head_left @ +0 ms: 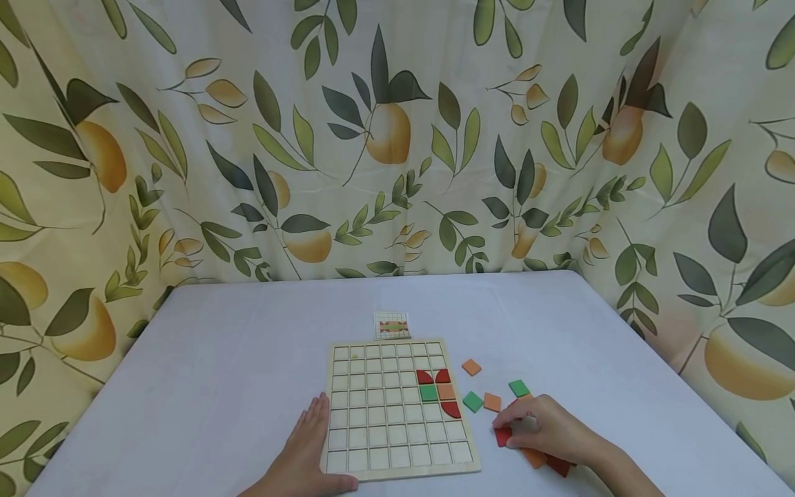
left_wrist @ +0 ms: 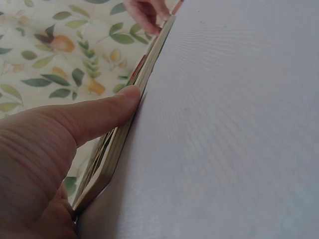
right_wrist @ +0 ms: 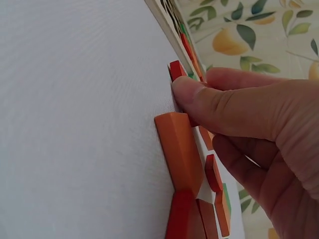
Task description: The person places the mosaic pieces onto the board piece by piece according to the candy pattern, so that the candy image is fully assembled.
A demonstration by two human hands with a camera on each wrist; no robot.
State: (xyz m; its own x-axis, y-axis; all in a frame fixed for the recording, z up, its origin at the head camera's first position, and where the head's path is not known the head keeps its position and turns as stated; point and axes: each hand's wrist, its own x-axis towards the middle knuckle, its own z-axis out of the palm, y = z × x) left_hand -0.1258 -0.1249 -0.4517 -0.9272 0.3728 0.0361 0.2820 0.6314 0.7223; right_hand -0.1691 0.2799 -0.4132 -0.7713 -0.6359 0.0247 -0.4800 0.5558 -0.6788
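A wooden grid board point(head_left: 377, 437) lies on the white table. My left hand point(head_left: 302, 442) rests along its left side, fingers extended, thumb at the near edge; in the left wrist view the thumb point(left_wrist: 107, 112) presses the board's rim. Set in the board's right part are red quarter-round pieces point(head_left: 450, 410), a green square point(head_left: 428, 393) and an orange square point(head_left: 446, 391). Right of the board, my right hand point(head_left: 553, 431) pinches a red tile point(head_left: 502, 436) between thumb and fingers, at the tabletop. The right wrist view shows only part of this tile point(right_wrist: 176, 69) past the thumb.
Loose orange point(head_left: 471, 366) and green tiles point(head_left: 473, 402) lie between the board and my right hand. More orange point(right_wrist: 177, 144) and red tiles point(right_wrist: 182, 214) lie under and beside that hand. A small pattern card point(head_left: 392, 326) sits behind the board. A leaf-print curtain point(head_left: 397, 207) surrounds the table.
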